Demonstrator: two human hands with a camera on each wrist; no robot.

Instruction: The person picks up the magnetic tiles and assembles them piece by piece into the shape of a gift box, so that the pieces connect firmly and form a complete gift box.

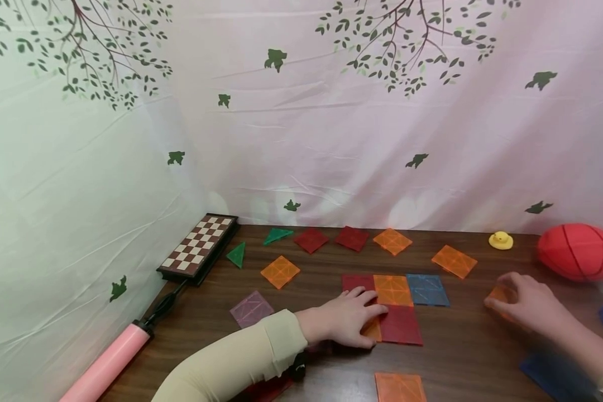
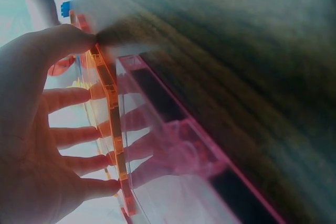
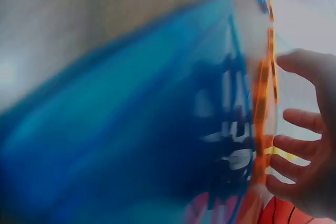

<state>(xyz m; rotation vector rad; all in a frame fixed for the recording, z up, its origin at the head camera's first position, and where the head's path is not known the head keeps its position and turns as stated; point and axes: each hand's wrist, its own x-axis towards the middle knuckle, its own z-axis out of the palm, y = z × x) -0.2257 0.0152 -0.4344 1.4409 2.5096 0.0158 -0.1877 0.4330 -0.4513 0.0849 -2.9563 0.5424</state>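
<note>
An orange tile [image 1: 500, 293] was partly covered by the right hand [image 1: 530, 304], near a red ball [image 1: 579, 251]; whether it was gripped could not be told. Joined tiles [image 1: 399, 312] were touched by the left hand [image 1: 349, 319], fingers spread.

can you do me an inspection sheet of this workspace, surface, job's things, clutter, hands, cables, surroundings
Surface: dark wood-grain table
Job's things: five-tile block, three squares behind (red, orange, blue), two in front (orange, red); loose tiles lie around it
Clutter: checkered board, pink cylinder, yellow duck, red ball
Hands: left hand rests on the block, fingers spread; right hand is at an orange tile, grip unclear
Cables: nothing seen
Surroundings: pale sheeting printed with leafy branches
</note>
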